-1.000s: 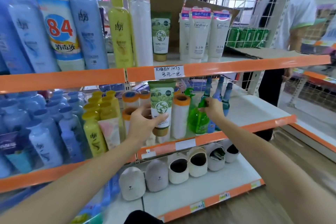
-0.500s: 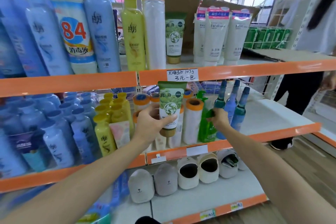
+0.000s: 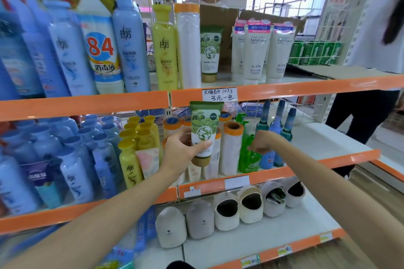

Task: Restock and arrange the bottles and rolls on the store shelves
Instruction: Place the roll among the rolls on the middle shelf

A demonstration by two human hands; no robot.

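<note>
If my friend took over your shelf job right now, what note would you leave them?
Left hand: shut on the green tube, held upright in front of the middle shelf, not yet set down.
Right hand: reaching in at the green pump bottle; its fingers are hidden, so the grip is unclear.
On the middle shelf: orange-capped rolls beside the pump bottle, three dark blue-green bottles further right, yellow bottles to the left.
Done: a matching tube already stands on the top shelf.
Left: place the held tube, tidy the pump bottle and rolls.
</note>
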